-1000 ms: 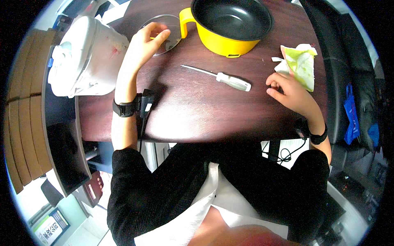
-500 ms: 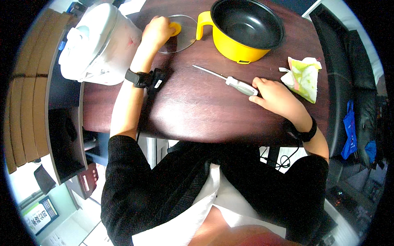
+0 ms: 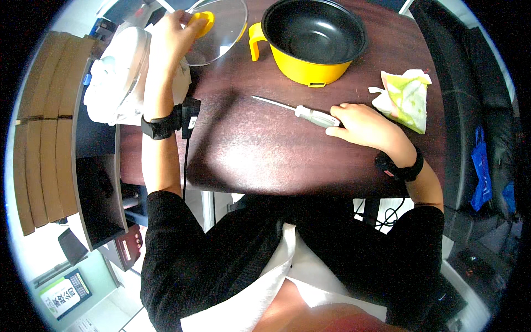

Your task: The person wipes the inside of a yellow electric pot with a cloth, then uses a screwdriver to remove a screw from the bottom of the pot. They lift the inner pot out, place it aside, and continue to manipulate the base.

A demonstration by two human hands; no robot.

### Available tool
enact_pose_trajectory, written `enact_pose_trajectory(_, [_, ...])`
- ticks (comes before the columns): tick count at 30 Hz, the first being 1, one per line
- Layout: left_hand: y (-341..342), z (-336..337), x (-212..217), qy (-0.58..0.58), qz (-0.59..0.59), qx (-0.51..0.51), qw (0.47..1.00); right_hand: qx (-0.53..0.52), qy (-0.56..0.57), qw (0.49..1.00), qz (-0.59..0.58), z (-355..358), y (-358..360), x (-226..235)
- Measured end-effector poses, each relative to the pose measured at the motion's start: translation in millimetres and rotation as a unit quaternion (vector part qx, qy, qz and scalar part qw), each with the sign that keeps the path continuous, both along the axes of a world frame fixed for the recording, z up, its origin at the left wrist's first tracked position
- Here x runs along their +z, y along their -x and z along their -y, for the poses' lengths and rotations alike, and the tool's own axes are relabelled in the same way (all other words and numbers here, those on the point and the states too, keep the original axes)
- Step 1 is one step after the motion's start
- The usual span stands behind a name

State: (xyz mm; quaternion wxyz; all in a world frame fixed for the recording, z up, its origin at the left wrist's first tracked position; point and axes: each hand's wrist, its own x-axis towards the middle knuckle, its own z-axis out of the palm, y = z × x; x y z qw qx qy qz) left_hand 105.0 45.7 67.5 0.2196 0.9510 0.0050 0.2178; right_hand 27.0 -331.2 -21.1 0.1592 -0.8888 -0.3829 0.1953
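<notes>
My left hand (image 3: 176, 41), at the far left, pinches the yellow knob (image 3: 204, 24) of a round glass lid (image 3: 224, 40). The lid is tilted up, beside the white lidded container (image 3: 123, 77), partly hidden by my forearm. My right hand (image 3: 368, 127) rests on the table, thumb and fingers closed around the handle end of a screwdriver (image 3: 315, 115). Its thin metal shaft points to the left; the handle is pale grey. Beyond it stands a yellow pot (image 3: 310, 71) with a black inside and a yellow side handle, holding nothing visible.
A crumpled green and white packet (image 3: 406, 99) lies right of my right hand on the dark wooden table (image 3: 260, 160). A black device with a cable (image 3: 186, 152) is strapped to my left wrist. Cardboard boxes (image 3: 47, 133) stand left, a black sofa (image 3: 459, 110) right.
My left hand has lifted the glass lid by its knob and moved it left, toward the white container. My right hand and the screwdriver stay in place; the view has shifted slightly.
</notes>
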Motion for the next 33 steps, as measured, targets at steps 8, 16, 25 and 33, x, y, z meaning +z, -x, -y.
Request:
enact_pose_trajectory(8, [39.6,126.8,74.0,-0.063,0.023,-0.072,0.995,0.013,0.000,0.999,-0.032,2.9,-5.5,1.9])
enact_pose_trajectory(16, [18.2,164.9,72.6,-0.132,-0.007,-0.206,0.970,0.041,-0.008,0.997,-0.060,7.6,-16.2,-3.6])
enact_pose_trajectory(25, [7.3,169.8,62.5,-0.164,-0.023,-0.234,0.958,0.040,-0.014,0.997,-0.070,7.4,-17.8,-6.2])
enact_pose_trajectory(33, [-3.1,171.8,51.9,-0.179,-0.006,-0.269,0.946,0.039,-0.001,0.995,-0.088,7.4,-18.0,2.0])
